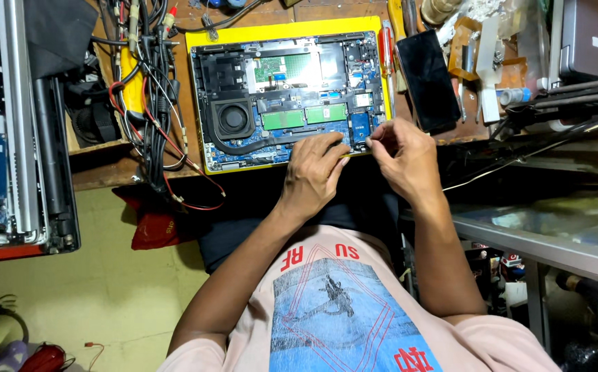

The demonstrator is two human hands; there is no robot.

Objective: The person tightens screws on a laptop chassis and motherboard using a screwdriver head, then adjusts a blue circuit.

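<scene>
An opened laptop (289, 96) lies with its blue circuit board, round fan and green memory sticks exposed, on a yellow mat (292, 27). My left hand (313, 172) rests palm down on the laptop's near edge, fingers curled onto the board. My right hand (402, 155) is at the laptop's near right corner, thumb and fingers pinched together; what it pinches is too small to tell.
A black phone (426, 79) and a red-handled screwdriver (386, 45) lie right of the laptop. A tangle of black and red cables (154, 103) sits to the left. Another dismantled laptop (16, 124) is at the far left. Cluttered shelves (554, 227) stand to the right.
</scene>
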